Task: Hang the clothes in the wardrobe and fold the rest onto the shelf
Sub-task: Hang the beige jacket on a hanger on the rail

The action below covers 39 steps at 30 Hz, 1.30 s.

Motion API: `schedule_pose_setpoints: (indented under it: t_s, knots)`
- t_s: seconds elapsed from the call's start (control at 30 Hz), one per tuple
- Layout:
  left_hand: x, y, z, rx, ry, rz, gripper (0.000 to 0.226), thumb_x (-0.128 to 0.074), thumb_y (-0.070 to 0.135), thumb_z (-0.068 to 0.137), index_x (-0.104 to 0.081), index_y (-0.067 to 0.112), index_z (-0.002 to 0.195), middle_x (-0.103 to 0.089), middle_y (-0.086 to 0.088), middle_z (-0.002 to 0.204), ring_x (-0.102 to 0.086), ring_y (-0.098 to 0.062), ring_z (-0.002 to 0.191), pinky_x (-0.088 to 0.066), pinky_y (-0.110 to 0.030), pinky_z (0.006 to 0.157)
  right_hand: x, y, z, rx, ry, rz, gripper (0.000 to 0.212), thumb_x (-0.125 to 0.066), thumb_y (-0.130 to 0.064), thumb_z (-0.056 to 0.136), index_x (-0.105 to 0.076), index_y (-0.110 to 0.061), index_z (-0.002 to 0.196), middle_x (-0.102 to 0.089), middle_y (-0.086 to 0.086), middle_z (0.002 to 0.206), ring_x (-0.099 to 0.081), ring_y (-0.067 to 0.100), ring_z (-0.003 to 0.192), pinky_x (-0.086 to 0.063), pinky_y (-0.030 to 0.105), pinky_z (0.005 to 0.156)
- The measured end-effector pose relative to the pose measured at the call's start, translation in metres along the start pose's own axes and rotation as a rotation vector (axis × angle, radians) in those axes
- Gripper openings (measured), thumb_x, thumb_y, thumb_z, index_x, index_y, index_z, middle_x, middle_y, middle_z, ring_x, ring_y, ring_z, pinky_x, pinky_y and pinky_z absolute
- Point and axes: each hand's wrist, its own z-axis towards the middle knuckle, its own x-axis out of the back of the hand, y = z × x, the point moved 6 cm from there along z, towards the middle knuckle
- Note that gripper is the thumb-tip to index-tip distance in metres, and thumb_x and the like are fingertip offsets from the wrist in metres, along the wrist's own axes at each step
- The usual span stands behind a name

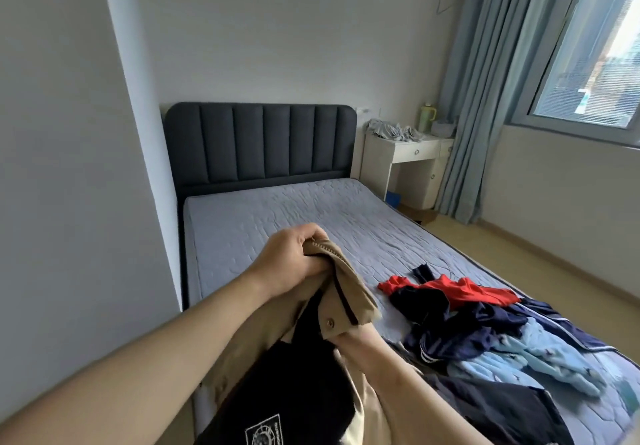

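**Khaki garment (349,292) held up in both hands over the foot of the bed**

Khaki cloth with a row of zip teeth and a brown button hangs between the two hands at about 6 o'clock in the view, raised above the near end of the grey quilted mattress (277,212). The left hand (294,261) has its fingers curled tight round the top edge beside the zip teeth. The right hand (360,340), lower and toward 5 o'clock, pinches the bottom corner of the same flap just under the button; its fingers are mostly hidden beneath the cloth. More of the khaki fabric trails down toward 6 o'clock, and a black garment (294,385) with a white printed patch lies against it between the forearms.

At 4 o'clock a loose heap of clothes rests on the mattress: a red top (460,290) farthest away, a navy garment (450,327) touching it, a light blue piece (540,354) beside that, and a dark garment (502,406) nearest.

A dark padded headboard (259,143) stands at 12 o'clock. At 2 o'clock a white desk (408,157) carries a crumpled grey cloth (394,131) and a pale green jug (427,117). Blue curtains (485,98) hang beside the window (588,46) at 1 o'clock.
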Motion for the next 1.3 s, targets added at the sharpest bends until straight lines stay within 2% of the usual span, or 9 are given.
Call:
schedule_pose_setpoints:
  t_s: [0.13,0.27,0.4,0.57,0.7,0.8,0.93,1.1,1.3]
  knots:
    - [0.003,-0.013,-0.001,0.033,-0.013,-0.169,0.030,-0.073,0.007,0.072,-0.057,0.031,0.081,-0.062,0.012,0.074,-0.058,0.003,0.067,-0.049,-0.014,0.066,0.000,-0.011,-0.002,-0.013,0.134,0.101,0.028,-0.035,0.004,0.097,-0.050,-0.015,0.084,-0.058,0.003,0.080,-0.065,0.007,0.063,-0.050,0.018,0.053]
    - [-0.010,-0.058,-0.011,0.161,-0.261,-0.101,0.047,-0.076,0.015,0.071,-0.049,0.036,0.103,-0.058,0.013,0.097,-0.057,-0.004,0.085,-0.046,-0.017,0.079,0.013,-0.046,-0.002,0.120,0.268,0.162,0.017,-0.050,0.007,0.088,-0.059,-0.005,0.081,-0.062,0.013,0.081,-0.057,0.023,0.080,-0.047,0.035,0.074]
    - [-0.025,-0.099,-0.028,0.479,-0.320,-0.156,0.012,-0.055,0.024,0.062,-0.058,0.026,0.050,-0.046,0.016,0.050,-0.036,-0.013,0.060,-0.031,-0.027,0.058,0.008,-0.055,0.011,0.126,0.203,0.020,0.014,-0.052,0.001,0.085,-0.051,-0.008,0.075,-0.051,0.008,0.069,-0.048,0.014,0.063,-0.040,0.026,0.056]
    - [-0.001,-0.096,-0.016,0.685,0.028,-0.386,0.025,-0.065,0.029,0.069,-0.067,0.008,0.083,-0.067,-0.007,0.080,-0.059,-0.019,0.071,-0.046,-0.028,0.064,0.030,-0.023,0.019,-0.024,0.385,-0.183,0.019,-0.063,-0.011,0.082,-0.053,-0.014,0.098,-0.057,0.003,0.090,-0.056,0.022,0.088,-0.044,0.035,0.082]
    - [0.015,-0.104,-0.017,1.076,0.478,-0.945,0.028,-0.048,0.019,0.095,-0.046,0.011,0.067,-0.051,-0.004,0.045,-0.051,-0.016,0.052,-0.041,-0.022,0.054,0.018,-0.001,0.015,-0.123,0.272,-0.126,0.031,-0.062,-0.029,0.087,-0.050,-0.013,0.111,-0.053,-0.001,0.096,-0.053,0.013,0.086,-0.044,0.025,0.076]
    - [0.031,-0.090,0.002,1.024,0.592,-1.233,0.033,-0.047,0.023,0.096,-0.041,0.015,0.065,-0.045,0.005,0.057,-0.053,-0.006,0.060,-0.040,-0.007,0.068,-0.004,0.000,0.014,-0.124,0.083,-0.013,0.028,-0.059,-0.037,0.088,-0.054,-0.015,0.105,-0.056,-0.006,0.081,-0.054,0.001,0.063,-0.041,0.012,0.051]
    - [0.053,-0.049,0.016,0.771,0.506,-1.473,0.028,-0.043,0.018,0.097,-0.048,0.012,0.070,-0.050,0.001,0.047,-0.047,-0.008,0.030,-0.033,-0.009,0.030,-0.029,-0.009,0.018,-0.081,-0.118,0.125,0.039,-0.068,-0.041,0.080,-0.056,-0.022,0.111,-0.070,-0.006,0.097,-0.068,0.000,0.082,-0.051,0.013,0.063]
    - [0.100,-0.024,0.000,0.560,0.478,-1.478,0.026,-0.042,0.020,0.097,-0.052,0.010,0.074,-0.055,-0.001,0.046,-0.051,-0.009,0.032,-0.035,-0.013,0.030,-0.060,-0.040,0.028,0.127,-0.088,-0.169,0.010,-0.064,-0.024,0.082,-0.065,-0.014,0.083,-0.065,-0.008,0.070,-0.060,0.010,0.069,-0.045,0.024,0.062]
    - [0.182,-0.029,-0.042,0.466,0.570,-0.992,0.019,-0.052,0.030,0.092,-0.064,0.015,0.089,-0.068,0.000,0.067,-0.066,-0.014,0.057,-0.052,-0.022,0.052,-0.105,-0.089,0.024,0.157,-0.074,0.070,0.021,-0.052,-0.015,0.092,-0.068,-0.016,0.079,-0.070,-0.004,0.072,-0.061,0.010,0.070,-0.049,0.028,0.067]
